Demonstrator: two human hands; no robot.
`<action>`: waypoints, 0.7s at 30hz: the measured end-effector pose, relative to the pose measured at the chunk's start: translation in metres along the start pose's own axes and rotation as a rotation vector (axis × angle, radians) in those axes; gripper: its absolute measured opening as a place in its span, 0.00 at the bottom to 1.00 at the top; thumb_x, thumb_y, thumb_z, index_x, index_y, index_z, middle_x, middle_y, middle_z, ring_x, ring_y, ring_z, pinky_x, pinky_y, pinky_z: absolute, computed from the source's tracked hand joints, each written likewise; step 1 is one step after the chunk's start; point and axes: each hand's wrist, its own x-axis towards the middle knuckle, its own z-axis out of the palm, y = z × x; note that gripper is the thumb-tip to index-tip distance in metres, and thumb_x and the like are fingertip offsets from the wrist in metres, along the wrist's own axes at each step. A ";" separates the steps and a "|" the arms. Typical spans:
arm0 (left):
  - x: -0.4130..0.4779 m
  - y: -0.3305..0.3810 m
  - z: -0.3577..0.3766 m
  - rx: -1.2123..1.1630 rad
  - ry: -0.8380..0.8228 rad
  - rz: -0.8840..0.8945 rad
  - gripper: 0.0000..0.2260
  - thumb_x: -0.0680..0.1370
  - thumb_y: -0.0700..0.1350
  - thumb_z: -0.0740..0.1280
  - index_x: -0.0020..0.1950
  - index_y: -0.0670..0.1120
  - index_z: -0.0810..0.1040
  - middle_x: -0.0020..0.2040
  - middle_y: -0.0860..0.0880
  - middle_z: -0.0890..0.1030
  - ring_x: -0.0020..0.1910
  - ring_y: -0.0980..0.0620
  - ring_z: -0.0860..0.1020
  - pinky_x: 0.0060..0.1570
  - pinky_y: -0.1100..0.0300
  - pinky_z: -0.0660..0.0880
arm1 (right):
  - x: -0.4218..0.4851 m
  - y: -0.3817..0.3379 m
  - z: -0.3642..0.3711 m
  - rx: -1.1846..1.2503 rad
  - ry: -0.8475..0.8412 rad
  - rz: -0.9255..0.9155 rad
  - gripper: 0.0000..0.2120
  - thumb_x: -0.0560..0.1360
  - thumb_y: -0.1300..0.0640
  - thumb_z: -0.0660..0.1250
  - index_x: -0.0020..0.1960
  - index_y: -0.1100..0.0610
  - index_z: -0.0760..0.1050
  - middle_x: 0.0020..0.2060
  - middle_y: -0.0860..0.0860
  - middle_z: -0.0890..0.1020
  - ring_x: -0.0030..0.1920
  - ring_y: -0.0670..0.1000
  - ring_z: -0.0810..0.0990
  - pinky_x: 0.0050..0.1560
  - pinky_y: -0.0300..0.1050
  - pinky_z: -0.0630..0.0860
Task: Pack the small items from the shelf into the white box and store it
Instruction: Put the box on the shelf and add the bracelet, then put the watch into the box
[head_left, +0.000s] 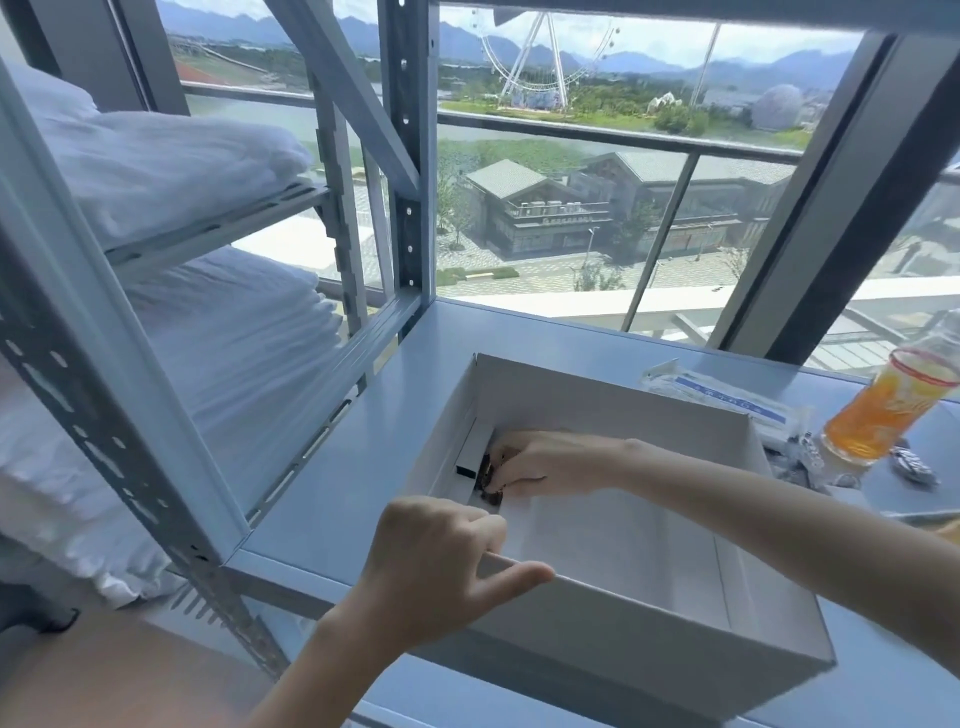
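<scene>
left hand (431, 566) pinches white box (649, 639) near rim | right hand (540, 465) (inside, far-left corner) curls fingers round small dark item (488, 484)

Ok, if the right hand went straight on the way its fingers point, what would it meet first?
Probably the small black-edged block lying by the left wall of the white box, just ahead of the right hand and the dark item it grips. Then the wall itself. Depth unclear.
</scene>
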 end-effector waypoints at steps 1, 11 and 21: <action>0.000 0.000 -0.001 0.000 -0.004 0.012 0.29 0.76 0.69 0.49 0.26 0.48 0.64 0.21 0.52 0.65 0.20 0.55 0.64 0.22 0.63 0.57 | -0.008 -0.002 -0.007 -0.009 0.033 -0.003 0.12 0.78 0.56 0.62 0.60 0.51 0.77 0.56 0.50 0.73 0.51 0.44 0.72 0.45 0.25 0.60; 0.024 0.062 0.019 -0.107 -0.087 0.256 0.20 0.74 0.65 0.54 0.30 0.53 0.72 0.24 0.59 0.74 0.21 0.59 0.72 0.19 0.63 0.64 | -0.202 -0.039 -0.036 -0.073 0.579 0.373 0.06 0.74 0.62 0.66 0.50 0.57 0.80 0.46 0.51 0.80 0.47 0.45 0.79 0.49 0.36 0.76; 0.079 0.186 0.043 -0.355 -0.095 0.379 0.20 0.72 0.61 0.57 0.54 0.52 0.78 0.57 0.53 0.78 0.55 0.51 0.77 0.46 0.55 0.76 | -0.369 -0.053 0.024 0.009 0.717 0.837 0.07 0.73 0.58 0.66 0.50 0.56 0.80 0.49 0.48 0.78 0.51 0.46 0.76 0.51 0.47 0.74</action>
